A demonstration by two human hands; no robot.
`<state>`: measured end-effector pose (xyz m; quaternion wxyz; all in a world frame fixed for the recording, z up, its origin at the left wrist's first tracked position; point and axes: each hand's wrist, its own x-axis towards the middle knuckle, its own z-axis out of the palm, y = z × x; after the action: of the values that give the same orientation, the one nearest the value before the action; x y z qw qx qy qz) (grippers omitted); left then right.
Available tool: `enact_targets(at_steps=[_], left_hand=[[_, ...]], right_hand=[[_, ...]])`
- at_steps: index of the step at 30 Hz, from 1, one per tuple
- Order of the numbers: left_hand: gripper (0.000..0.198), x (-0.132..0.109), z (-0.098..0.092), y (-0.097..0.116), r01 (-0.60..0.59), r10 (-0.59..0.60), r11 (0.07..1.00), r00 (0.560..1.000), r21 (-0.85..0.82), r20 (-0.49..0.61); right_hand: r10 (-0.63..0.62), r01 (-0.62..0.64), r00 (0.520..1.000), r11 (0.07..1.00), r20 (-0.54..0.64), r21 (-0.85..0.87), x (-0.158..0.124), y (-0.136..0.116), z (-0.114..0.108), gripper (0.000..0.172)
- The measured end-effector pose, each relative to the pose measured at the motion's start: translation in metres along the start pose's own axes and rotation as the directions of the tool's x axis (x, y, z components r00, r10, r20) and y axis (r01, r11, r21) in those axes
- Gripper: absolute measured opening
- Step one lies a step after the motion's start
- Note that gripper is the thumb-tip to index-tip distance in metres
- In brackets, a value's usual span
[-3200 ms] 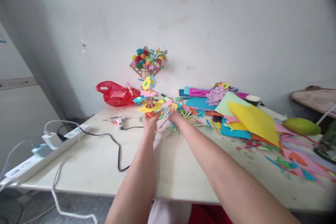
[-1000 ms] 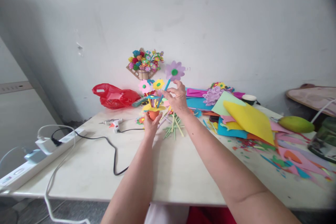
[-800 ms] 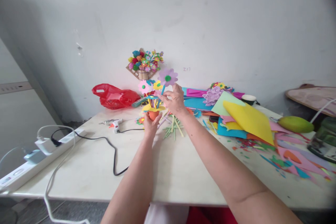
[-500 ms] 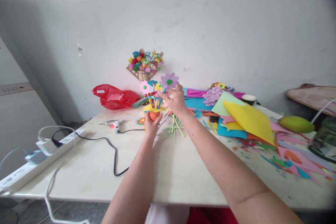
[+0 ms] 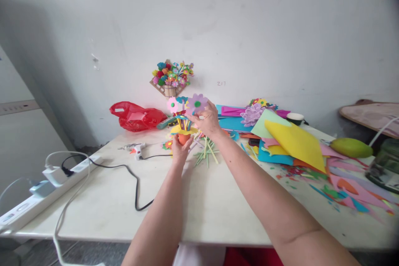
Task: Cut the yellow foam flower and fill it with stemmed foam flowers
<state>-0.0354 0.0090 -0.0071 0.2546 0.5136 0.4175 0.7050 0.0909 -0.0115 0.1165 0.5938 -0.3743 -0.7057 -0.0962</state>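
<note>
My left hand is closed round a small orange flowerpot with a wavy yellow collar, held up over the table. Several stems rise from the pot, among them a pink foam flower and a blue one. Behind and right of them, my right hand pinches a large purple foam flower with a green centre. Its stem is mostly hidden by my fingers, and I cannot tell whether its lower end is inside the pot.
Thin green strips lie beneath my hands. A glue gun with a black cord rests at left, near a red plastic bag and a power strip. Foam sheets, scraps, a green mango and a jar occupy the right.
My right hand has lowered the purple flower slightly and shifted it left, closer to the other blooms. My left hand stays on the pot, almost unmoved.
</note>
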Motion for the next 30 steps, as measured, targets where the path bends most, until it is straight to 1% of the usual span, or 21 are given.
enact_targets(at_steps=[6,12,19,22,23,24,27,28,29,30], left_hand=[[0.045,0.001,0.0,-0.001,-0.01,0.01,1.0,1.0,-0.02,0.012],[0.045,-0.001,0.001,0.002,-0.007,0.007,0.999,1.0,-0.032,0.012],[0.048,-0.003,0.003,0.009,0.02,-0.021,0.996,1.0,-0.083,-0.011],[0.047,-0.004,0.004,0.011,0.023,-0.025,0.995,1.0,-0.097,-0.018],[0.047,-0.005,0.004,0.012,0.027,-0.029,0.995,0.999,-0.099,-0.018],[0.048,-0.005,0.004,0.013,0.033,-0.035,0.994,0.999,-0.1,-0.018],[0.049,-0.007,0.004,0.015,0.047,-0.049,0.995,0.999,-0.088,-0.017],[0.049,-0.007,0.004,0.016,0.047,-0.048,0.995,0.999,-0.084,-0.017],[0.049,-0.007,0.005,0.017,0.046,-0.047,0.995,0.999,-0.084,-0.014],[0.049,-0.007,0.005,0.017,0.045,-0.046,0.995,0.999,-0.086,-0.011]], right_hand=[[-0.018,0.019,1.0,0.999,0.02,-0.043,-0.005,-0.005,0.002,0.018],[-0.038,0.037,0.999,0.998,-0.032,-0.044,-0.008,-0.005,-0.003,0.016],[-0.024,0.029,0.998,0.996,0.062,-0.08,-0.015,-0.007,-0.009,0.015],[0.001,0.006,0.997,0.996,0.076,-0.086,-0.019,-0.009,-0.013,0.013],[0.014,-0.008,0.997,0.996,0.074,-0.088,-0.02,-0.009,-0.014,0.016],[0.03,-0.024,0.997,0.996,0.067,-0.09,-0.021,-0.01,-0.014,0.023],[0.079,-0.075,0.996,0.993,0.04,-0.09,-0.023,-0.01,-0.013,0.053],[0.09,-0.087,0.995,0.992,0.036,-0.091,-0.024,-0.01,-0.012,0.058],[0.095,-0.091,0.995,0.991,0.039,-0.093,-0.025,-0.01,-0.011,0.058],[0.092,-0.087,0.995,0.991,0.047,-0.1,-0.025,-0.01,-0.01,0.052]])
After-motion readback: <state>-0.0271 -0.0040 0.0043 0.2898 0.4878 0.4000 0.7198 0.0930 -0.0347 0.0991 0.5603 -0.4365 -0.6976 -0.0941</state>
